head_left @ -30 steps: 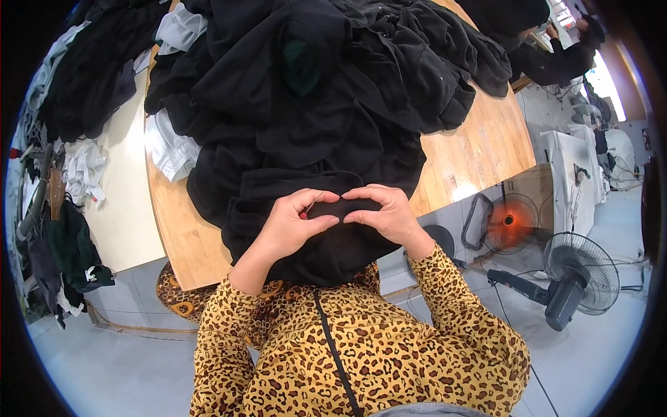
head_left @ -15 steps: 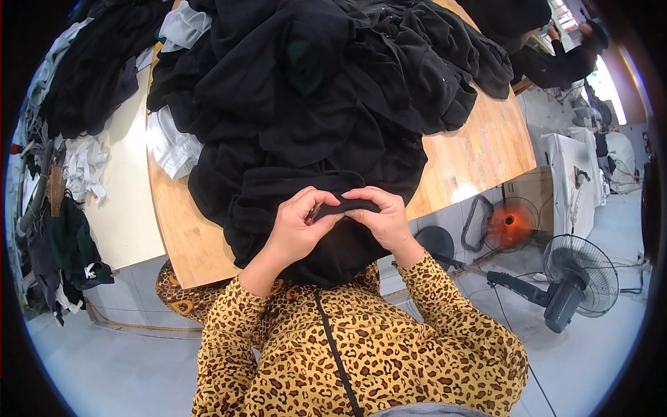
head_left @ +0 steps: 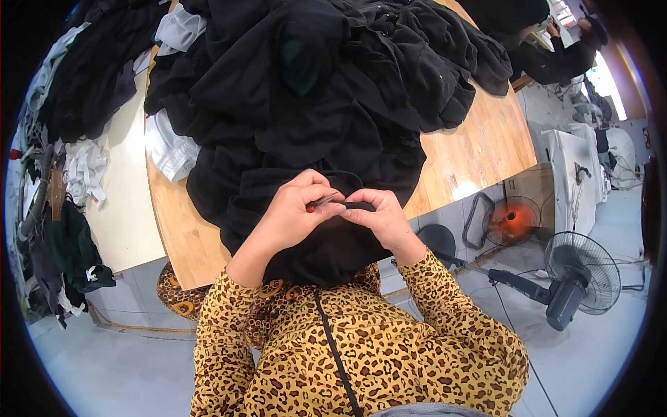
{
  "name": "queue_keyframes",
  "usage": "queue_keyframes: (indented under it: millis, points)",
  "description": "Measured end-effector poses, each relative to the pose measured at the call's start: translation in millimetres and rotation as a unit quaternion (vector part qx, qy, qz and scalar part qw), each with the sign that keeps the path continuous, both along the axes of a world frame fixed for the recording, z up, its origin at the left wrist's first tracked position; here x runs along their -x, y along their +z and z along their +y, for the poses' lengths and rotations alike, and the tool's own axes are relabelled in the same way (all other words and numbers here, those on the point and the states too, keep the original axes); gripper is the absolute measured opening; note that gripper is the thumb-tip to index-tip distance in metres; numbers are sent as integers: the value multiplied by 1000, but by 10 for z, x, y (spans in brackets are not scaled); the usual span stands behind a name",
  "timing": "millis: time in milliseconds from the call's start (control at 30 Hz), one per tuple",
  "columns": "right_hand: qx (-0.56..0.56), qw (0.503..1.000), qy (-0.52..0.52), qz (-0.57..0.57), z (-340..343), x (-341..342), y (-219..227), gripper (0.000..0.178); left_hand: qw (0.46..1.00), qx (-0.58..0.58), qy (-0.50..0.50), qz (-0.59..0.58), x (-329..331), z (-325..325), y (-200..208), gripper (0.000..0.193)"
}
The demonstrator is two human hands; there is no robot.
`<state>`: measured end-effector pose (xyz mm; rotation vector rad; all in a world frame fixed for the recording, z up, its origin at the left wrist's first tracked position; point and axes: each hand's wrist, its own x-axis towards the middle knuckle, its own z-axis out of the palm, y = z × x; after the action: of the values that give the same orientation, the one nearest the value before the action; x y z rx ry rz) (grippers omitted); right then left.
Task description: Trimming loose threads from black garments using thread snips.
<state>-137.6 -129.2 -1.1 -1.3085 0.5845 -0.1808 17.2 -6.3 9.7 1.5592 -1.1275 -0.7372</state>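
A black garment (head_left: 326, 243) hangs over the near edge of the wooden table (head_left: 479, 149), in front of my leopard-print sleeves. My left hand (head_left: 292, 215) is closed around a small metal tool with a red part (head_left: 322, 202), its tip pointing right. My right hand (head_left: 381, 219) pinches a fold of the black garment just beside the tool's tip. Both hands meet above the garment, fingertips almost touching.
A large heap of black clothes (head_left: 326, 83) covers most of the table, with white cloth (head_left: 170, 149) at its left. A pale table (head_left: 121, 181) and hanging dark clothes stand left. Floor fans (head_left: 580, 267) and cables lie right. Another person (head_left: 556, 55) works far right.
My hands have drawn closer together and slightly up the garment. The small red and metal tool now shows between my left fingers.
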Motion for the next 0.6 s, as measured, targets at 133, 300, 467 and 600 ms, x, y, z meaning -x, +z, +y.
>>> queue_keyframes:
  millis: [133, 300, 467, 600]
  points:
    - [40, 999, 22, 4, -3, -9, 10, 13, 993, -69, -22, 90, -2, -74, -21, 12]
    - [-2, 1000, 15, 27, -35, -6, -31, 14, 992, -51, 15, 115, -35, -83, -72, 13]
    - [-20, 998, 19, 54, -59, -31, -19, 17, 986, 30, -27, -161, 104, -85, 31, 13]
    - [-46, 997, 10, 59, -29, -31, -87, 17, 965, 22, -29, -259, 147, -116, 47, 19]
